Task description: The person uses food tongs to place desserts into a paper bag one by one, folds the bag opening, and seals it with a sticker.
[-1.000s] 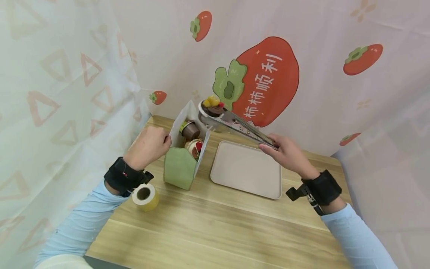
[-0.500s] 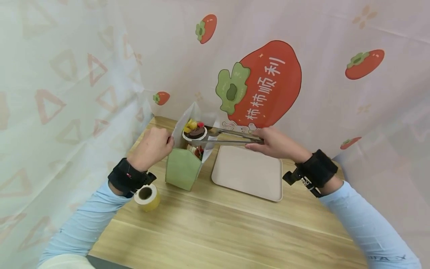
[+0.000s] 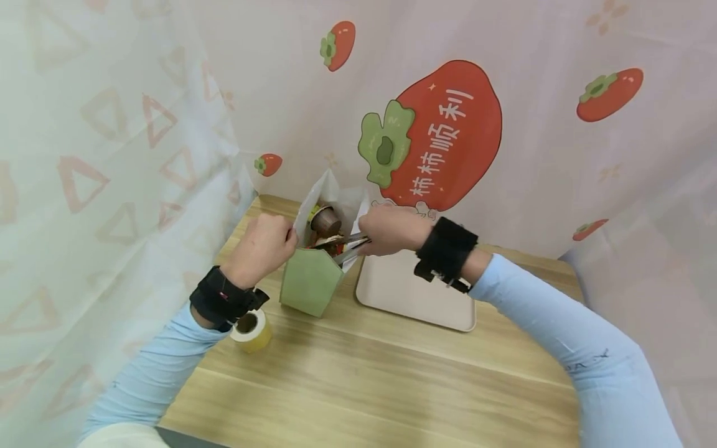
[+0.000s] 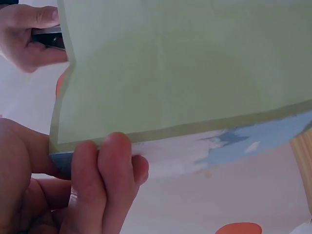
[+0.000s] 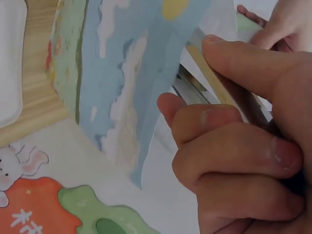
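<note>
A green paper bag point(image 3: 310, 283) stands with its mouth open at the left of the table. My left hand point(image 3: 262, 249) pinches its upper left edge, thumb and fingers on either side of the paper point(image 4: 170, 63) in the left wrist view. My right hand point(image 3: 392, 230) grips metal tongs point(image 3: 350, 244), whose tips reach down inside the bag mouth. A brown cup-shaped cake point(image 3: 327, 222) leans inside, behind the tongs. What lies at the tong tips is mostly hidden by the bag's front. In the right wrist view, fingers curl round the tongs point(image 5: 209, 70) beside the bag's blue printed side point(image 5: 126, 73).
A beige rectangular tray point(image 3: 414, 292) lies right of the bag, beneath my right wrist. A yellow roll with a white top point(image 3: 252, 331) stands near my left wrist. Behind the wooden table point(image 3: 358, 379) hangs a fruit-printed curtain point(image 3: 538, 155).
My right hand has moved left and down with the tongs, lowering a fruit-topped chocolate cupcake from above the bag into it, where it is out of sight. My left hand has kept its pinch.
</note>
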### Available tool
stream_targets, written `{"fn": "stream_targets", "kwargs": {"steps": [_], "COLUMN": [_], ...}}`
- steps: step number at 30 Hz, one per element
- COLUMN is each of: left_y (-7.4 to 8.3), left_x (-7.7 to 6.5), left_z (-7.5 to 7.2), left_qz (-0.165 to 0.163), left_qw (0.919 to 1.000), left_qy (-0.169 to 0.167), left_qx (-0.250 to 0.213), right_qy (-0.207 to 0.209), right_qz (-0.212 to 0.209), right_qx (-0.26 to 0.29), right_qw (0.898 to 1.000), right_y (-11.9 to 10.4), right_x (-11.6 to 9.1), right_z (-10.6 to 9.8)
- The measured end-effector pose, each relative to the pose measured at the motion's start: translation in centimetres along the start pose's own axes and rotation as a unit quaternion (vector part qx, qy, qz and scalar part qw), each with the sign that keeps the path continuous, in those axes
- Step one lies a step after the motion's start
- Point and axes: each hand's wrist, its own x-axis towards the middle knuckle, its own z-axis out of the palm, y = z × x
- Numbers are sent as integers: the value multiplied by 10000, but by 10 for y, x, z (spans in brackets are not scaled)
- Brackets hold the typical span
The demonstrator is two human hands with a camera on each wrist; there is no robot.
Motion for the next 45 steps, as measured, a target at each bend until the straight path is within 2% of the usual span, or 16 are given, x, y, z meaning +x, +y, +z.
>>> {"fn": "stream_targets", "kwargs": {"steps": [2, 5, 9, 12, 16, 21, 25, 29, 32, 34, 36, 40, 45], "left_y": [0, -1, -2, -2, -3, -6, -9, -14, -19, -23, -28, -36, -42], "left_x": [1, 2, 3, 5, 5, 5, 7, 6, 2, 0, -4, -11, -18], "left_z": [1, 1, 0, 0, 2, 2, 1, -1, -4, -6, -8, -8, -9], "left_qz": [26, 54, 88, 110, 149, 77, -1, -56, -169, -232, -277, -319, -618], "left_qw": [10000, 9998, 9998, 9998, 9998, 10000, 10000, 9994, 9985, 9981, 9980, 9976, 9949], "left_qy": [69, 166, 182, 173, 120, 3, -47, -98, -178, -208, -218, -173, -240], "left_qx": [8, 11, 22, 21, 4, 40, -66, -315, -494, -524, -531, -592, -757], "right_qy": [-92, -90, -116, -114, 52, 505, 1192, 1938, 2322, 2372, 2380, 2290, 2172], "right_qz": [27, 36, 285, 504, 580, 781, 956, 975, 916, 1029, 1210, 1913, 2915], "right_qx": [-202, 55, 570, 684, 742, 1059, 1515, 1966, 2530, 3072, 3652, 4431, 4615], "right_qw": [9998, 9999, 9979, 9963, 9955, 9900, 9766, 9562, 9347, 9159, 8918, 8453, 8092], "right_y": [-3, 0, 10, 15, 23, 36, 49, 63, 71, 74, 76, 78, 73], "right_x": [4, 1, -13, -22, -30, -45, -68, -97, -121, -136, -150, -173, -187], "right_z": [-2, -6, -18, -27, -32, -32, -22, 6, 36, 60, 85, 138, 203]}}
